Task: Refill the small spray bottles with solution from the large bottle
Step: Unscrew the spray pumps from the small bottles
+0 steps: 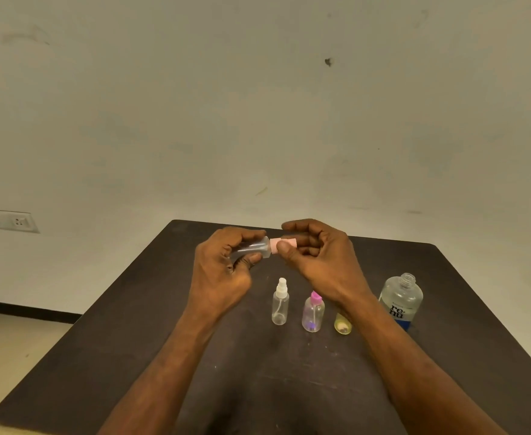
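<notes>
Dark brown counter (257, 387) below you. Your left hand (223, 271) grips a small clear plastic spray bottle (251, 248) sideways above it; your right hand (317, 262) pinches its pale pink cap (284, 243). Twist gently, steadying the bottle.

clear pink-capped spray bottle (251, 248) held sideways; three small bottles (280, 306) upright beside uncapped large bottle (400, 301).

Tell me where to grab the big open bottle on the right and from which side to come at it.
Grip the large bottle round its wide clear body, above the blue band, not the bare threaded neck. It stands upright and uncapped, so it should stay level. Coming from its right looks best: the right hand is nearer, and the yellow bottle stands on its left.
</notes>
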